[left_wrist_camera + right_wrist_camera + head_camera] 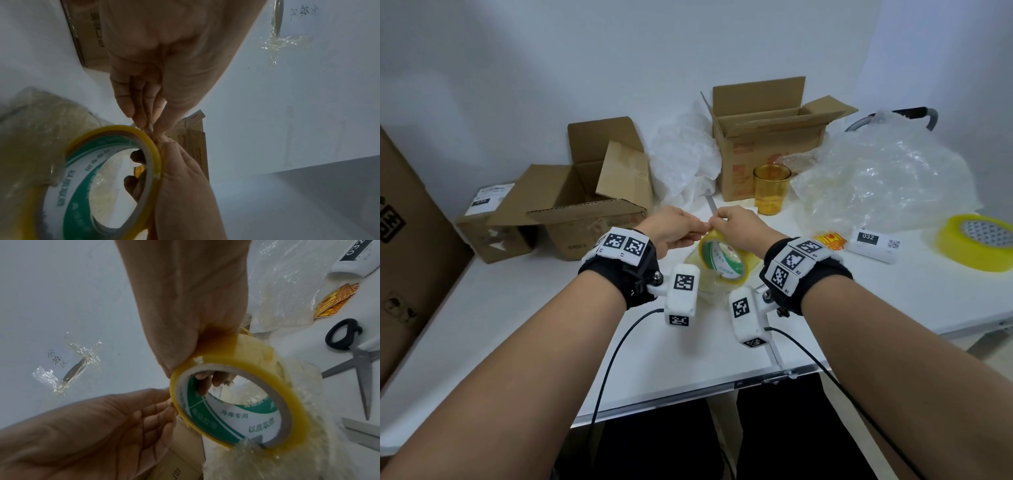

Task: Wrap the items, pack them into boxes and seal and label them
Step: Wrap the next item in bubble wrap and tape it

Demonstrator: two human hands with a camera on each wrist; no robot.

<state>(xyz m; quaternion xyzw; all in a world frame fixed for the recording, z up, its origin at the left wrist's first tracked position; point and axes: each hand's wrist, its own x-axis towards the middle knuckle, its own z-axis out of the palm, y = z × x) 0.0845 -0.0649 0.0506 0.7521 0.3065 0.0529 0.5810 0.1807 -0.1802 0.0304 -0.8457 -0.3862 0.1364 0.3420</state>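
A yellow tape roll (725, 257) with a green-and-white core is held up over the white table (517, 325). My right hand (736, 228) grips the tape roll (236, 402) at its top, thumb on the outside and fingertips inside the core. My left hand (685, 230) meets it there, its fingertips (144, 120) pinching the tape end at the rim of the tape roll (107, 178). A bubble-wrapped bundle (710, 286) lies just below the roll, partly hidden by it; the same bundle (277, 454) touches the roll's lower edge.
Two open cardboard boxes (592, 192) (763, 137) stand behind, with an amber cup (771, 188) and a bubble-wrap heap (887, 178). Right: a second tape roll (979, 240), a white label pack (873, 245), yellow stickers (830, 240), scissors (357, 356). A labelled small box (489, 219) sits left.
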